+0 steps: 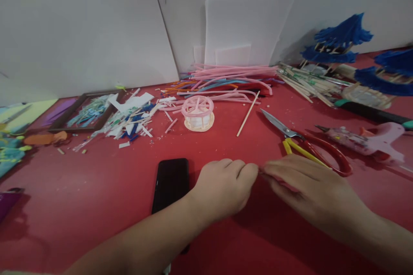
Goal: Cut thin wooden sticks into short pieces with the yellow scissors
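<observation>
My left hand [226, 185] is closed in a fist over the red table [112, 189], just right of a black phone [171, 184]. My right hand [308, 187] meets it at the fingertips, its fingers pressed together. Something small and dark shows between the two hands, too small to name. Beyond them stands a small round pink and cream model [198, 114], with a thin wooden stick [248, 114] lying to its right. Scissors [280, 125] with red handles lie behind my right hand, over yellow-handled pliers [303, 151].
Pink tubes [232, 71] and wooden sticks [306, 81] lie along the back. Scraps [132, 116] and a brown frame [58, 124] sit at the left. A pink glue gun [371, 141] and blue-roofed models [343, 34] are at the right.
</observation>
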A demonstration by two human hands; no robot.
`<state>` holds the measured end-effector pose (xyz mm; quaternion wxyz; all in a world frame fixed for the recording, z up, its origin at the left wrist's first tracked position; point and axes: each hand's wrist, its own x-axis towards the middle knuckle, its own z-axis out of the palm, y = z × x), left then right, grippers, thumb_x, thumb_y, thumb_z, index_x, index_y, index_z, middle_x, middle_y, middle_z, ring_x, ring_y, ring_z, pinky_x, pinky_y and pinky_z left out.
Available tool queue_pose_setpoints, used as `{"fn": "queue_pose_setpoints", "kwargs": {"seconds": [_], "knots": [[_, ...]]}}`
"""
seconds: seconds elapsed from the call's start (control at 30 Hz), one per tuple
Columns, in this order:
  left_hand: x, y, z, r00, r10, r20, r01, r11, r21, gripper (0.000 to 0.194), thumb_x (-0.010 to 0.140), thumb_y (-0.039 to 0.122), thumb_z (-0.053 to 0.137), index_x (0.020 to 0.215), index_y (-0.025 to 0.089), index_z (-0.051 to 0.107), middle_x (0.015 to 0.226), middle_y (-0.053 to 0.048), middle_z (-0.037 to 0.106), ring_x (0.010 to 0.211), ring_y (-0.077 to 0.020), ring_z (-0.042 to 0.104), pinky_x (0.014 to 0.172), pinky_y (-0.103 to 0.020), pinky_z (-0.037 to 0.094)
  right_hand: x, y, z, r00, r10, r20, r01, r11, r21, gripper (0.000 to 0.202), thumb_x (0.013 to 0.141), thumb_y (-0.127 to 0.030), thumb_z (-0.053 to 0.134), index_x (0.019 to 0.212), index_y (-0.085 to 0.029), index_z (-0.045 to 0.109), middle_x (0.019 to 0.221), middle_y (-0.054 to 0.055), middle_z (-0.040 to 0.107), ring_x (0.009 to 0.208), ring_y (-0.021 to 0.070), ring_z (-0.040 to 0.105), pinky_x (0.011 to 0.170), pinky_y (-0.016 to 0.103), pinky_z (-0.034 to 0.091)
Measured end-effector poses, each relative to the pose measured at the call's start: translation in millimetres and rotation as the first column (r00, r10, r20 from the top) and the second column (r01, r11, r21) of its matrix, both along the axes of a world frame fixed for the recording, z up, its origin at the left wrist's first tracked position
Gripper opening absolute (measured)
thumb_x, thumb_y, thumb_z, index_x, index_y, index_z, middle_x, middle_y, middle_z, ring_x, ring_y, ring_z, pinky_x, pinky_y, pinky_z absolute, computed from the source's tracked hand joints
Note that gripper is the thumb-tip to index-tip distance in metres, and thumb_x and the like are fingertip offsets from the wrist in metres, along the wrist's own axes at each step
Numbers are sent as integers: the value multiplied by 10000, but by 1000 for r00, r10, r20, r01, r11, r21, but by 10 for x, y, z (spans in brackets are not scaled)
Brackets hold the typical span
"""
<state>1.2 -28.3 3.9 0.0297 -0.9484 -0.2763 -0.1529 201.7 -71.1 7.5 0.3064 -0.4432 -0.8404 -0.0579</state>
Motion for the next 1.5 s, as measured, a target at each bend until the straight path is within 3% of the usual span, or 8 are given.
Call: {"fn": "queue_pose_setpoints", "kwargs": {"seconds": [0.23, 0.53, 0.7, 1.07, 1.5], "knots": [[69, -29, 76, 976, 64, -209, -105, 976, -189, 160, 847, 77, 472, 905, 171, 587, 715, -62, 663, 623, -246, 670, 504, -318, 505, -26, -19, -24, 1000, -22, -7, 21, 998, -61, 330, 1000, -224, 402, 867, -240, 704, 809, 27, 770, 717, 167, 722, 687, 311, 595], [32, -34, 47, 992, 35, -123, -43, 997, -69, 158, 718, 78, 521, 812, 157, 619, 617, -65, 654, 534, -250, 667, 448, -315, 487, -83, -30, -39, 1000, -30, 2, 30, 999, 12, 304, 992, -159, 378, 838, -200, 637, 737, 38, 742, 637, 146, 708, 609, 255, 576], [39, -42, 50, 993, 44, -111, -53, 995, -85, 157, 712, 79, 533, 808, 154, 633, 620, -70, 670, 539, -248, 680, 448, -307, 489, -77, -44, -43, 1000, -25, 8, 25, 1000, 10, 294, 990, -157, 379, 850, -193, 635, 747, 43, 749, 644, 149, 715, 609, 258, 578], [124, -30, 118, 972, 125, -200, -176, 949, -262, 195, 883, 127, 464, 896, 156, 656, 732, -87, 744, 665, -268, 736, 548, -339, 550, -68, 24, -84, 998, -57, -39, 58, 998, 23, 229, 989, -172, 430, 908, -224, 638, 804, 37, 760, 676, 167, 720, 624, 279, 577], [-5, 55, 2, 998, -36, -47, 29, 991, -134, 194, 862, 105, 477, 887, 193, 649, 707, -33, 692, 656, -195, 632, 516, -277, 422, 54, 55, -54, 993, 119, 18, -120, 990, 74, 187, 978, -144, 456, 964, -206, 631, 797, 41, 749, 707, 164, 714, 658, 277, 572]]}}
